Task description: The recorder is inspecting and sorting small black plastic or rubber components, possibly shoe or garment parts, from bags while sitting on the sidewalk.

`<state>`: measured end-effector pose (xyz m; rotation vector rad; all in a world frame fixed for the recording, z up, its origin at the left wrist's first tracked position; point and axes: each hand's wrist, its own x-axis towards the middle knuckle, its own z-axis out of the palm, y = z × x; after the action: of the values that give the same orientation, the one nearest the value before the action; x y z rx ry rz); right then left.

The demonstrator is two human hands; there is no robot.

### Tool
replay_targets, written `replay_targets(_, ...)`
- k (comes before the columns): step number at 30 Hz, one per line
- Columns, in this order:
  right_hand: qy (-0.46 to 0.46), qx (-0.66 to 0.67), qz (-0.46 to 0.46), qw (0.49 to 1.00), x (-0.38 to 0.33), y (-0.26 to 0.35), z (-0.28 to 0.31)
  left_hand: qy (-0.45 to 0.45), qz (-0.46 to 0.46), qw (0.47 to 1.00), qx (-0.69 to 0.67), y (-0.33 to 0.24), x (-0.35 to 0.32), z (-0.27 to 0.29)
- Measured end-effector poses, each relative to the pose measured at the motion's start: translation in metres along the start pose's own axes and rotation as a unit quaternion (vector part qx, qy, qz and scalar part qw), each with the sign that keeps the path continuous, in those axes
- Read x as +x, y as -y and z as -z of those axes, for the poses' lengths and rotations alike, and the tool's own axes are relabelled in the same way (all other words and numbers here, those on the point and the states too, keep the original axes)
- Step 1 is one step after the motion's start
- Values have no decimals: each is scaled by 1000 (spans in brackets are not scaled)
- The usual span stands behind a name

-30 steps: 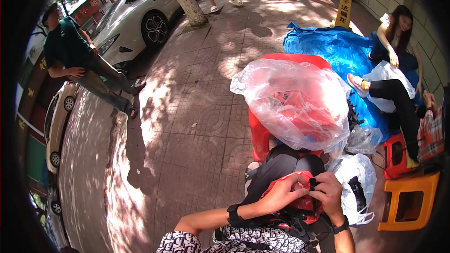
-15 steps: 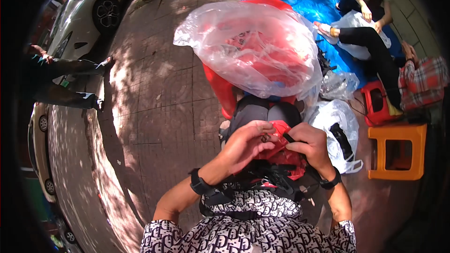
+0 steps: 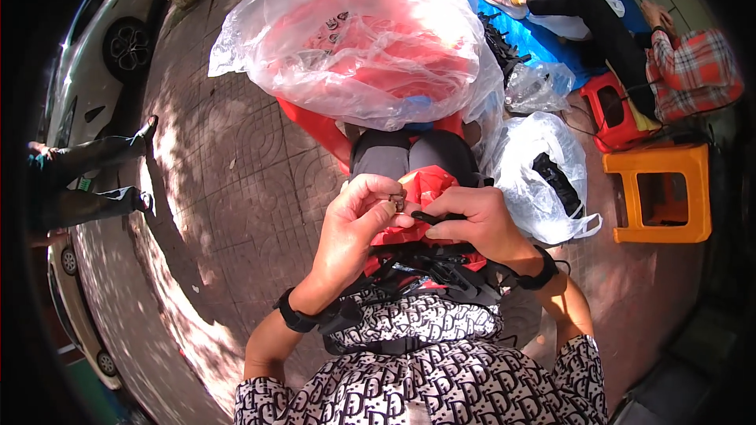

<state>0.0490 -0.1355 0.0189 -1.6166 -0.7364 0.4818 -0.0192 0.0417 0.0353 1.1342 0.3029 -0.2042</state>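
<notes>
Head view: left hand (image 3: 354,224) pinches a small metal piece (image 3: 398,203) — right hand (image 3: 472,220) grip pressed shut on a black strap (image 3: 429,218).

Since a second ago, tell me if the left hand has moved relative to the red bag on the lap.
No, hardly: the left hand stays at the left edge of the red bag, facing the right hand. The view shifts because the head tilted.

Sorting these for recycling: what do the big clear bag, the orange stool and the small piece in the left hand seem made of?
The big clear bag: thin glossy plastic film, crinkled and see-through. The orange stool: moulded plastic, by its even colour and smooth sheen. The small piece in the left hand: probably metal, it glints, but too small to tell.
</notes>
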Motion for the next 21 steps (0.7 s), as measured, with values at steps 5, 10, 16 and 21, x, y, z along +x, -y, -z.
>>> replay_targets(5,-11,-158,123,980,8,6,-2,0,7,999,37,-3,5,-4)
replay_targets(10,-5,-165,104,981,12,4,0,-16,-28,996,88,-3,8,-5)
replay_targets(16,-15,-121,49,991,7,5,-6,-45,-59,989,130,3,7,-1)
replay_targets(21,-24,-62,-25,997,8,9,-12,-78,-116,953,268,9,8,-1)
